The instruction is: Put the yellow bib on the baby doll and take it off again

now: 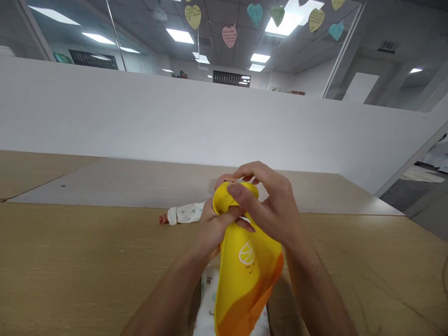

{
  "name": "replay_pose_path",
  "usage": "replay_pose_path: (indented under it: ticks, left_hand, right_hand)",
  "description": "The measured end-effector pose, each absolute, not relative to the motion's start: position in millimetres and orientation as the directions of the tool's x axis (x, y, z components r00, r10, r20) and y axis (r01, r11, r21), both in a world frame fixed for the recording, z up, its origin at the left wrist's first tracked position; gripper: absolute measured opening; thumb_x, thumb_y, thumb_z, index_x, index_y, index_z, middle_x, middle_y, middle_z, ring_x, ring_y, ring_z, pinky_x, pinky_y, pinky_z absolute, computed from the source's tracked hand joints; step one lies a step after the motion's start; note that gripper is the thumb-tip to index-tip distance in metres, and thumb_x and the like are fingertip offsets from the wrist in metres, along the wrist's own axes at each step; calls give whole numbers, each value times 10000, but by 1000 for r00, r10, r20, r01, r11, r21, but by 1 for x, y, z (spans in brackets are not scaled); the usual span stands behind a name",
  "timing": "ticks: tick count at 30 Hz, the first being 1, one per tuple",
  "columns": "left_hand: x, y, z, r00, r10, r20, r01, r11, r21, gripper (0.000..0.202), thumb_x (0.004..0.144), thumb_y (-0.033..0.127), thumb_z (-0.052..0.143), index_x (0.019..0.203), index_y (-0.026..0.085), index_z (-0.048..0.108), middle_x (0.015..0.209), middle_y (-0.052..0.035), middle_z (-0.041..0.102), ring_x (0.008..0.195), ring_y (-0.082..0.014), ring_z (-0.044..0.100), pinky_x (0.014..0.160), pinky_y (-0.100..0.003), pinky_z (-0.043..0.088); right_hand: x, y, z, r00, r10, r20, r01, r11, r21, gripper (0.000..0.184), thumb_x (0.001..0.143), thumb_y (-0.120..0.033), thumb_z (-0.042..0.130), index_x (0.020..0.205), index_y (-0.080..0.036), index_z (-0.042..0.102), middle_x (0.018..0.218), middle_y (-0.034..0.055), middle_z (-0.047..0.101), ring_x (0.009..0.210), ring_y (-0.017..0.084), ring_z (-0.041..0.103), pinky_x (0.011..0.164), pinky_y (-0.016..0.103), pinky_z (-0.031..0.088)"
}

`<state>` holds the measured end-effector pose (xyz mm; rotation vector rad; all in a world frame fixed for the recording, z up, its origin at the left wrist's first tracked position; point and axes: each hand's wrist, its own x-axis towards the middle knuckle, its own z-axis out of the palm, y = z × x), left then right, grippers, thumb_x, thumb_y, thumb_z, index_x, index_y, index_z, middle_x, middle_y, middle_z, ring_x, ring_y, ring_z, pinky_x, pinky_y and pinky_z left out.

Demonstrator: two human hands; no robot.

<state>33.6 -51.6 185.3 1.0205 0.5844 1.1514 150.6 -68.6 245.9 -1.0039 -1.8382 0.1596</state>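
A yellow silicone baby bib with a white lemon slice and a small smiling face printed on it is held up between my hands. My left hand is closed on the bib near its neck end, from the left side. At the upper right, my right hand pinches the curled neck band, its thumb on top. Beneath the bib a baby doll lies on its back in a white patterned outfit. One doll arm stretches left; the bib and my hands hide most of its head and body.
The wooden table spreads to both sides, with a paler panel along the back. Behind it stands a white partition wall topped by glass. Heart-shaped paper notes are stuck on the glass.
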Motion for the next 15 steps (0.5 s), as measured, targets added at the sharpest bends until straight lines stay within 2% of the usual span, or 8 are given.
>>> replay_pose_path:
  ticks: [3, 6, 8, 10, 13, 15]
  left_hand:
    - [30, -45, 191, 307, 948, 87, -485, 77, 871, 389, 648, 342, 764, 967, 165, 629, 531, 6, 630, 460, -158, 602, 487, -259, 492]
    - [26, -38, 190, 301, 950, 85, -502, 82, 861, 400, 659, 316, 764, 1013, 175, 642, 600, 11, 645, 522, -148, 624, 538, -252, 514]
    - [25, -33, 188, 299, 949, 105, -513, 67, 856, 422, 672, 296, 763, 1061, 196, 635, 666, 15, 658, 571, -146, 640, 563, -247, 519]
    - [24, -28, 185, 292, 950, 106, -510, 62, 858, 422, 692, 306, 753, 1085, 209, 632, 748, 3, 680, 634, -158, 662, 601, -262, 531]
    - [22, -17, 181, 260, 953, 154, -456, -19, 890, 368, 692, 329, 755, 1022, 192, 667, 882, -34, 710, 793, -201, 683, 707, -307, 550]
    - [20, -6, 176, 232, 946, 225, -366, -129, 922, 331, 659, 341, 777, 930, 167, 697, 916, -57, 721, 868, -228, 675, 747, -320, 547]
  right_hand:
    - [181, -59, 225, -151, 755, 638, 488, 618, -616, 509, 805, -554, 599, 1206, -245, 536, 1185, 65, 610, 1063, 204, 568, 894, 348, 454]
    - [199, -53, 209, -376, 831, 410, 440, 550, -710, 526, 790, -508, 639, 1243, -263, 531, 1115, 31, 647, 968, 184, 607, 805, 299, 483]
    - [204, -50, 203, -449, 839, 306, 463, 512, -724, 417, 812, -489, 617, 1157, -255, 603, 985, 4, 676, 848, 165, 615, 714, 261, 471]
    - [206, -47, 199, -406, 864, 298, 492, 482, -725, 327, 852, -490, 553, 990, -219, 671, 824, -5, 671, 706, 139, 586, 613, 231, 430]
    - [207, -36, 192, -299, 910, 288, 447, 400, -800, 424, 872, -529, 484, 714, -167, 638, 628, -3, 602, 527, 105, 489, 490, 218, 355]
    - [207, -26, 185, -213, 943, 256, 340, 317, -885, 449, 851, -556, 497, 650, -165, 585, 571, -9, 568, 471, 96, 451, 454, 220, 337]
